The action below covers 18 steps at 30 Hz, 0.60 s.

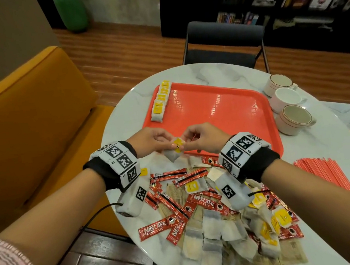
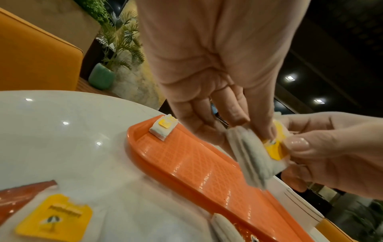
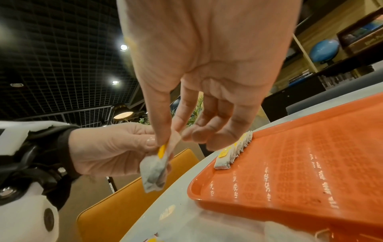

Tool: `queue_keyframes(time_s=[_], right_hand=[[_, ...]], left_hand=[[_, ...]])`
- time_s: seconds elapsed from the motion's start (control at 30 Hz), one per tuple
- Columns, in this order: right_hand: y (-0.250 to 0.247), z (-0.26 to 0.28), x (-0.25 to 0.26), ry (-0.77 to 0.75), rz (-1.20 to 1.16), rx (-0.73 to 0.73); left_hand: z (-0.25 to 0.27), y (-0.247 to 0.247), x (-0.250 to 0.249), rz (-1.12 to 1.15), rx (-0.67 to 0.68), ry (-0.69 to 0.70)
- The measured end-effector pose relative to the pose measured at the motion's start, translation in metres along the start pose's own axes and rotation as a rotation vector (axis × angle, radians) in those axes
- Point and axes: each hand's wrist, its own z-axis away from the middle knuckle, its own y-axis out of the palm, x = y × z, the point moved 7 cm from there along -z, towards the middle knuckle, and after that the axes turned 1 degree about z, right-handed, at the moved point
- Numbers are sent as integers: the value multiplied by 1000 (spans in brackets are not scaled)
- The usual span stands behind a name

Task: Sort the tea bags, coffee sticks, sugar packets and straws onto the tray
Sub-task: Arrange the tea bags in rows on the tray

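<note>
- Both hands meet above the near edge of an orange tray (image 1: 221, 110), sharing one tea bag (image 1: 174, 151) with a yellow tag.
- The left hand (image 1: 149, 140) curls its fingers behind the bag, thumb (image 2: 267, 117) pressed on the yellow tag; the bag hangs down below the fingertips, clear of the tray.
- The right hand (image 1: 204, 136) pinches the bag's tag end between thumb (image 3: 159, 124) and forefinger, its other fingers (image 3: 219, 129) loosely bent and holding nothing.
- Beyond the fingertips, on the tray's far left corner, a row of tea bags (image 1: 161, 102) stands overlapped along the rim.
- Behind the wrists, toward the person, a heap of tea bags, red coffee sticks (image 1: 207, 202) and brown sugar packets (image 1: 292, 251) lies mixed on the white round table (image 1: 124, 107).
- To the right of the right wrist, a bundle of orange straws (image 1: 323, 173) lies on the table, well apart from the tray.
- Right of the tray, three cups (image 1: 293, 118) sit in a line just beside its rim.
</note>
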Motion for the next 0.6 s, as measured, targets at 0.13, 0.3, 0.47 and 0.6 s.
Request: queue_keyframes(time_s=[0.13,0.3,0.47,0.6], right_hand=[[4,1,-3,54,-99,29],[4,5,0,55,-283,16],[-4,8,1,30,-326,-69],[-8,10,2,18,-282,-114]], left_hand=[[4,-4,2,49,-27,35],[6,-11,-1,70,-76,54],[8,-14,-5,97,-77,61],[12,-12,-12,27,-24,75]])
